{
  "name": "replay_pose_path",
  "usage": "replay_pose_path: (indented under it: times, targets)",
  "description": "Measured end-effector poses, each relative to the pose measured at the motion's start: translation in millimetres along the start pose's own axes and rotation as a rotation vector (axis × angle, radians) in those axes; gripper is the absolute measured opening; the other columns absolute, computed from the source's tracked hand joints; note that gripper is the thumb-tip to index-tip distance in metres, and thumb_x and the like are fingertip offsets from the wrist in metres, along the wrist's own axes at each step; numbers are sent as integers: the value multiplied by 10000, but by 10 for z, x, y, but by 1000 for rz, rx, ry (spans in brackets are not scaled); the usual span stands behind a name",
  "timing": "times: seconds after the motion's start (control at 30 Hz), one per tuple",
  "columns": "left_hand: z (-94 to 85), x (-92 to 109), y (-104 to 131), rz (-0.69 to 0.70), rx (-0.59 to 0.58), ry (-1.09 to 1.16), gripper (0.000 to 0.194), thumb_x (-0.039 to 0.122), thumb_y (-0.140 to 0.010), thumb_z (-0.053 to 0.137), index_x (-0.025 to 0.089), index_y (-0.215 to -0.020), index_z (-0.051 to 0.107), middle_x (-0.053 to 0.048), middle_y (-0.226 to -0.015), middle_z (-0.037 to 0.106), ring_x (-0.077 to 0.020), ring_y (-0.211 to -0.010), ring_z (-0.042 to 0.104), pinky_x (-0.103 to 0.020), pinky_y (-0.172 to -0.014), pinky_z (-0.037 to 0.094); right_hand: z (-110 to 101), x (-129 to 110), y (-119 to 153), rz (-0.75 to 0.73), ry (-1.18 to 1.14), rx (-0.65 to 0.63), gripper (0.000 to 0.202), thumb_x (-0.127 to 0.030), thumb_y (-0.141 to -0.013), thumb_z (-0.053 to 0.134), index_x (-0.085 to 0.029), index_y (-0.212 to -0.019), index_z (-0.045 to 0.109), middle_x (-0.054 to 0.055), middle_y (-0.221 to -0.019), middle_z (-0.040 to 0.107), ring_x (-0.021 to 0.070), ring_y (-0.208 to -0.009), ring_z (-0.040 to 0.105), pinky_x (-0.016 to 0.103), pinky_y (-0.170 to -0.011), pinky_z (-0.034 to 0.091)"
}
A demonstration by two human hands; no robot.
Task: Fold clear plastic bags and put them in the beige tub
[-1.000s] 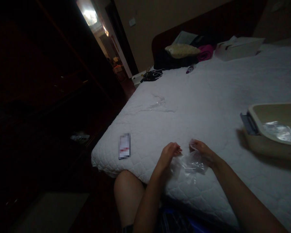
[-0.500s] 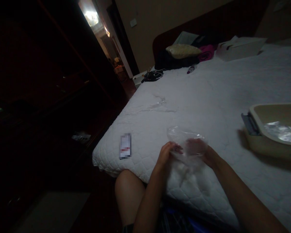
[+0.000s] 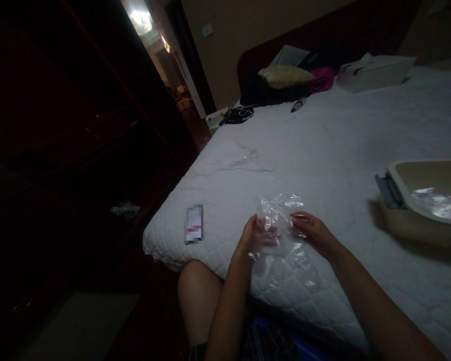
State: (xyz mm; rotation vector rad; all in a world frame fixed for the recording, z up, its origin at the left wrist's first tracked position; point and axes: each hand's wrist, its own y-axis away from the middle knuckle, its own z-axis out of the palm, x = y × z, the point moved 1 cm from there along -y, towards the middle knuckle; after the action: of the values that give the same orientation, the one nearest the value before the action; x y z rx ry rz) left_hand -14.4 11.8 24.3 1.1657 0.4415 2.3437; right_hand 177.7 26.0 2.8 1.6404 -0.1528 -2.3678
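The left hand [image 3: 256, 234] and right hand [image 3: 311, 231] both pinch a clear bag [image 3: 281, 225] over the near edge of the bed [image 3: 342, 135]; it looks light, floppy and slippery, so its edges seem best to grab.

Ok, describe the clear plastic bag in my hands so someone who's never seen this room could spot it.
Start at the white quilted bed and go to its near edge. There the left hand and right hand hold a crinkled clear plastic bag. Unlike the other clear plastic lying flat farther up the bed, this one is held in the hands.
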Motion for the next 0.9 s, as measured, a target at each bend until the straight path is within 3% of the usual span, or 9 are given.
replay_pose_path:
  times: [0.1, 0.2, 0.37, 0.5, 0.57, 0.63, 0.77, 0.9]
  targets:
    - [-9, 56, 69, -15, 56, -70, 431, 545, -779, 493, 138, -903, 564, -81, -741, 649, -251, -665, 671, -338, -567, 511, -35, 25, 28, -106, 124, 99, 468, -414, -582, 779, -207, -970, 619, 10, -748, 632, 148, -618, 595, 284, -552, 493]
    - [-48, 72, 110, 22, 85, -133, 380, 486, -745, 578, 153, -927, 546, -47, -713, 628, -233, -621, 661, -330, -539, 513, -112, 59, 67, -203, 317, 186, 546, -430, -622, 744, -206, -1091, 575, 27, -801, 632, 170, -655, 612, 320, -605, 518]
    - [-126, 25, 118, 239, 106, -285, 341, 335, -712, 679, 172, -982, 549, -61, -833, 642, -159, -683, 636, -254, -617, 490, -231, 50, 94, -366, 667, 308, 650, -441, -692, 679, -236, -1271, 467, 59, -920, 642, 200, -727, 628, 382, -705, 522]
    - [-97, 56, 157, 462, 238, -566, 216, 231, -674, 704, 179, -871, 634, -55, -880, 622, -175, -808, 604, -282, -757, 478, -254, -80, 160, -573, 891, 395, 585, -437, -761, 604, -221, -1287, 465, 121, -1101, 594, 244, -860, 618, 416, -761, 512]
    - [-44, 87, 209, 613, 232, -670, 198, 176, -676, 688, 205, -870, 660, -61, -994, 623, -213, -995, 564, -317, -908, 429, -243, -134, 215, -678, 1007, 361, 445, -400, -837, 503, -222, -1245, 508, 123, -1139, 582, 257, -959, 596, 437, -844, 484]
    - [12, 95, 262, 695, 144, -746, 244, 138, -685, 673, 234, -909, 671, -54, -1118, 610, -228, -1142, 495, -337, -1028, 337, -238, -135, 251, -733, 1119, 270, 375, -360, -871, 443, -230, -1208, 543, 112, -1159, 591, 265, -1054, 564, 454, -928, 439]
    - [64, 41, 308, 657, -11, -894, 250, 120, -698, 657, 232, -920, 681, -69, -1177, 604, -247, -1219, 444, -374, -1108, 218, -300, 0, 212, -740, 1251, 114, 391, -376, -849, 486, -203, -1188, 574, 118, -1227, 583, 293, -1168, 506, 489, -1002, 379]
    - [38, 14, 325, 616, -10, -910, 203, 148, -695, 665, 222, -884, 681, -82, -1229, 571, -259, -1247, 418, -389, -1117, 198, -408, 116, 132, -699, 1211, 103, 390, -386, -841, 500, -214, -1181, 584, 104, -1279, 555, 289, -1198, 484, 509, -1017, 360]
